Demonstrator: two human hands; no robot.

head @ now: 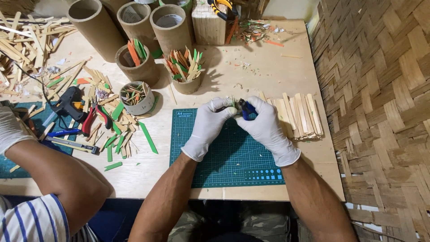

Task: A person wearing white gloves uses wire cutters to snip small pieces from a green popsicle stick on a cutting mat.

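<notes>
Both white-gloved hands meet over the far edge of the green gridded cutting mat (226,154), raised just above the pale wooden tabletop (251,76). The left hand (208,125) pinches a small bundle of thin green and natural wooden slivers (233,104), fingertips curled tight round it, apparently to keep it steady at working height. The right hand (264,127) is clenched round blue-handled small pliers or cutters (246,109), the nose directed at the bundle; the tool's jaws are hidden by the fingers, so contact cannot be confirmed.

Just beside the right hand, a flat row of plain wooden craft sticks (300,115) lies within easy reach, likely stock.

Left of the mat: scattered green and natural stick offcuts (117,134), red-handled pliers (95,117), a black hot-glue gun (67,104). A second person's gloved hand (11,130) and bare forearm rest at the table's left edge.

Farther back: short cardboard tubs holding sorted coloured sticks (183,67), then tall brown cardboard tubes (134,20), standing upright.
</notes>
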